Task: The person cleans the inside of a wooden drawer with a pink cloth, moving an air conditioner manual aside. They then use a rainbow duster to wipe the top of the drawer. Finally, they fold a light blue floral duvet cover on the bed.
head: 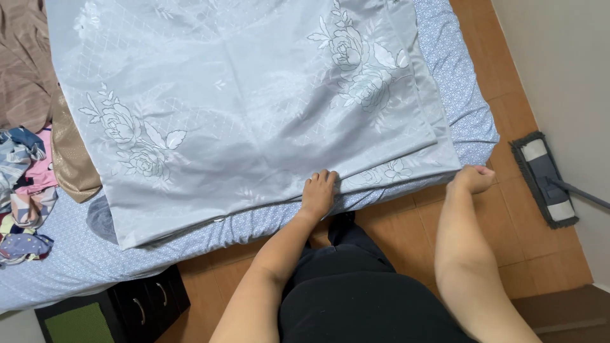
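Here, the pale blue cover (254,108) with its woven rose pattern lies folded flat on the bed (473,127), which wears a blue sheet with a fine print. The cover's near edge runs along the side of the bed closest to me, and its near right corner sits just at the bed's corner.

My left hand (318,192) rests palm down on that near edge, fingers held close together and pressing the cloth onto the bed. My right hand (473,178) is at the cover's right corner, curled into a loose fist against the cloth; I cannot tell whether the fingers actually pinch the fabric, since they are turned under.

Further out, a beige cloth (25,70) lies bunched at the left of the bed, beside a small heap of colourful clothes (22,190). Below the bed's near left edge stands a dark drawer unit (149,302). On the tiled floor (406,235) to the right, a flat mop (543,181) lies near the wall.
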